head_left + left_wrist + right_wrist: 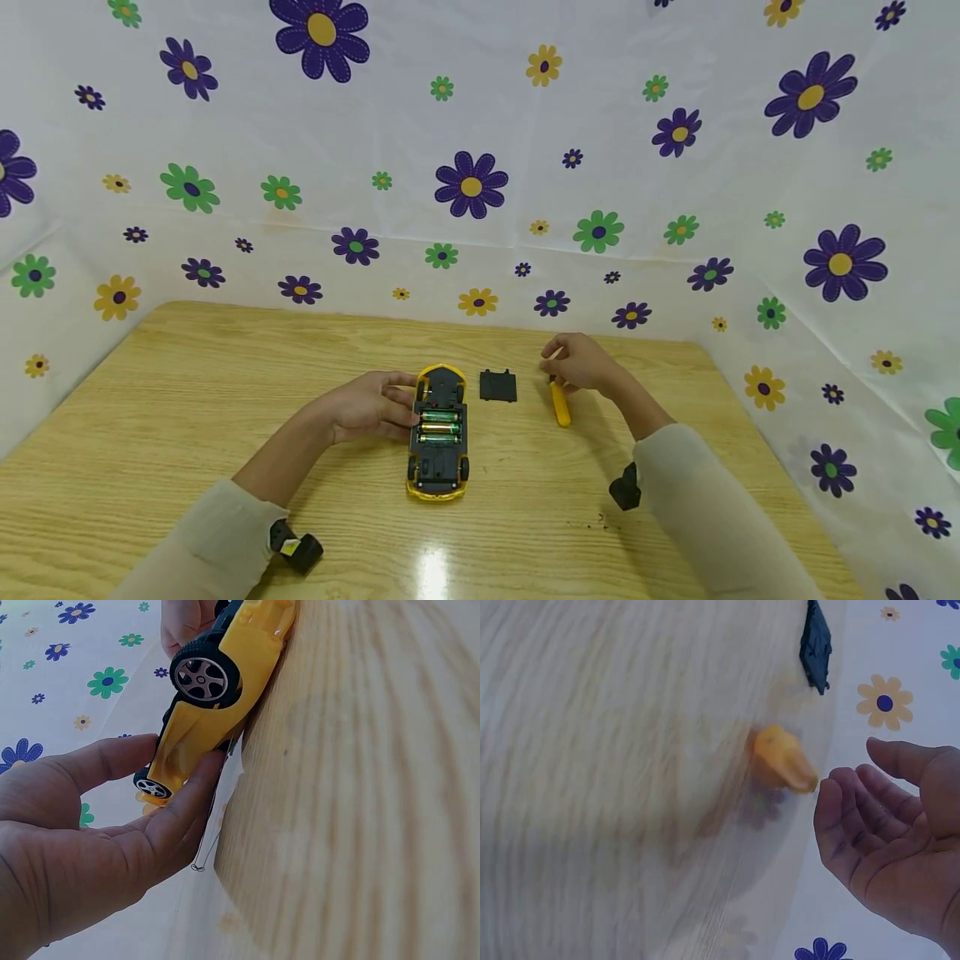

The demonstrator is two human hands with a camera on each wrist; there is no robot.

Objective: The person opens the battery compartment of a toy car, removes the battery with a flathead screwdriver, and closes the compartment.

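A yellow toy car [437, 460] lies upside down on the table, its black underside facing up. Three green-and-gold batteries [439, 427] sit side by side in its uncovered compartment. My left hand [367, 410] holds the car by its left side; in the left wrist view the thumb is at the underside edge and the fingers are against the yellow body [196, 739]. To the right, my right hand [583, 363] hovers at the far end of a yellow-handled screwdriver [561, 406], fingers loosely bent and holding nothing. The right wrist view shows the handle [780, 757] blurred, apart from the fingertips.
A black battery cover [498, 386] lies flat between the car and the screwdriver. Small dark bits [600, 523] are scattered on the wooden table [225, 367] near the right forearm. A white flowered cloth [405, 125] stands behind the table and along its sides.
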